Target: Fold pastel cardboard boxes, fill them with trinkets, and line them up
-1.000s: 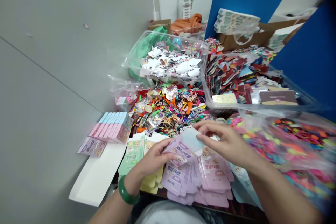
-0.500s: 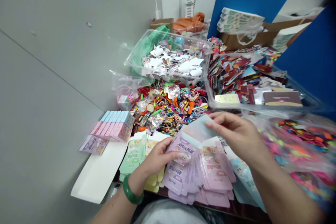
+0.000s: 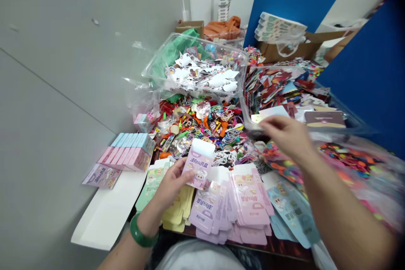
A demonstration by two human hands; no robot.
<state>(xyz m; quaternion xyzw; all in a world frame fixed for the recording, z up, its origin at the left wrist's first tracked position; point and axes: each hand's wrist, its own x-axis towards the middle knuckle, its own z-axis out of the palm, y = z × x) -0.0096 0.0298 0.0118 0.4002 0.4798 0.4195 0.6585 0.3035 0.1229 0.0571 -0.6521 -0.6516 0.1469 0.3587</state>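
My left hand (image 3: 171,185), a green bangle on its wrist, grips a small purple carton (image 3: 199,164) with a white flap standing up at its top. Below it lie flattened cartons in overlapping stacks: green (image 3: 154,181), yellow (image 3: 179,211), purple (image 3: 207,206), pink (image 3: 251,194) and blue (image 3: 292,206). My right hand (image 3: 289,133), slightly blurred, is over the front edge of a clear bin (image 3: 251,125) of printed cards. Its fingers are closed on a pale card (image 3: 275,112), which overlaps a yellowish card in the bin.
Folded pink-and-blue boxes (image 3: 129,152) stand in a row on a white tray (image 3: 104,219) at left. Small colourful trinkets (image 3: 193,122) are heaped in the middle. Behind them is a clear bin (image 3: 148,71) of white cut-outs. Plastic bags (image 3: 351,168) of bright pieces lie at right.
My right hand has moved from the purple carton up and right to the card bin, with the pale card. My left hand has moved slightly left, with the carton now more upright.
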